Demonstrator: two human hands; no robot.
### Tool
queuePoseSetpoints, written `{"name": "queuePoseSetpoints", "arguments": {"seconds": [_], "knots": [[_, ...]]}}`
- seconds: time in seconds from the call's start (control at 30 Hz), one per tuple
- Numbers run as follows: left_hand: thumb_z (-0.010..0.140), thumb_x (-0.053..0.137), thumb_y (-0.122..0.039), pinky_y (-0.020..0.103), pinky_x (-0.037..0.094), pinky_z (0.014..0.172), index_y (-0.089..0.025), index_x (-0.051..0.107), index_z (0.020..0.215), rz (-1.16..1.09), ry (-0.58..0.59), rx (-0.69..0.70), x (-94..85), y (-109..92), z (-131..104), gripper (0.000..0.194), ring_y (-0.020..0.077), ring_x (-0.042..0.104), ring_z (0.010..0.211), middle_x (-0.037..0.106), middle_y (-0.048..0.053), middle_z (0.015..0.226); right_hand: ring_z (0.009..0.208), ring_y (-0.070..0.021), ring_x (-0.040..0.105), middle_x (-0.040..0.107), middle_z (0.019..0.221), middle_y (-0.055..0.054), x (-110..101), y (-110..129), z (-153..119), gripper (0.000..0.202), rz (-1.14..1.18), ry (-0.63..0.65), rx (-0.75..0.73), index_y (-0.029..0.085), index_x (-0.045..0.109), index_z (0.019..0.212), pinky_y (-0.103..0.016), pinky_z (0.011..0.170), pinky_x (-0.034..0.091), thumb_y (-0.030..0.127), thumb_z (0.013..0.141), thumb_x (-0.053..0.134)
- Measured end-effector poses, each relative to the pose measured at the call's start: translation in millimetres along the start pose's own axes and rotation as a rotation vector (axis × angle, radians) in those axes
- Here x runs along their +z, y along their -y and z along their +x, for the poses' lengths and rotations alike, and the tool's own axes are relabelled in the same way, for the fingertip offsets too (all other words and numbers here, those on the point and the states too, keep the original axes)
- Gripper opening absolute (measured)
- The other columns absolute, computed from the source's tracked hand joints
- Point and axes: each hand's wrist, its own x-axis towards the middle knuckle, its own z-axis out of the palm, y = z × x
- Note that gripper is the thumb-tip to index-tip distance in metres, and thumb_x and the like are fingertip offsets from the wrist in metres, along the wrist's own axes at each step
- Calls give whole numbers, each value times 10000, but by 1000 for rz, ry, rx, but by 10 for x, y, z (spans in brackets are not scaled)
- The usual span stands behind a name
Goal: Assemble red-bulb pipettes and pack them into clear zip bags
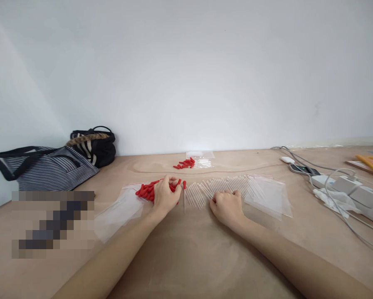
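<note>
My left hand [166, 194] is closed at the right side of a pile of red rubber bulbs [147, 192], with a red rubber bulb [179, 182] between thumb and fingers. Just right of it lies a dropper [184, 199], a clear thin tube with a red bulb on its far end. A long row of clear thin tubes [195, 195] spreads to the right. Over the near ends of these tubes my right hand [228, 207] rests with curled fingers; what they grip, if anything, is hidden.
Behind the row lie finished-looking red-capped droppers [186, 162] on a clear bag [201, 154]. Plastic bags [120, 211] flank both sides. A striped bag [52, 168] and black bag [103, 149] stand left; a power strip [345, 187] with cables lies right.
</note>
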Motion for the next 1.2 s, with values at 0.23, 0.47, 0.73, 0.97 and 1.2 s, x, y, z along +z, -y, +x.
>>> {"name": "queuePoseSetpoints", "arguments": {"seconds": [0.23,0.47,0.73,0.97,1.2], "knots": [[717,465,-139,258,449,673,-194,489,856,-285,298,357,-168,-20,-467,151,141,559,720,579,17,783,796,-233,565,657,754,-105,33,53,71,270,51,-33,-6,153,627,741,-383,726,235,318,801,422],[730,445,-101,231,426,594,-190,582,821,-194,459,441,-233,-61,-481,187,124,510,653,542,27,800,767,-256,578,655,775,-138,-11,172,243,264,12,41,46,134,647,730,-413,725,272,278,799,437],[775,456,-121,271,460,709,-191,600,816,-173,304,394,-106,72,-395,165,151,551,758,551,29,810,746,-262,588,652,794,-160,-53,226,301,265,7,105,67,125,652,739,-422,724,282,167,812,401],[777,472,-145,340,442,851,-186,609,924,-176,238,442,-105,104,-414,205,212,539,977,555,85,1034,817,-219,542,635,830,-98,-86,-89,9,203,82,-10,-194,127,579,808,-322,687,273,204,851,396],[774,468,-163,286,478,753,-189,629,815,-185,338,433,-126,80,-493,169,163,584,809,597,60,922,759,-166,502,610,762,-38,-22,-376,-209,108,112,-36,-413,160,556,731,-301,680,237,182,813,490]]}}
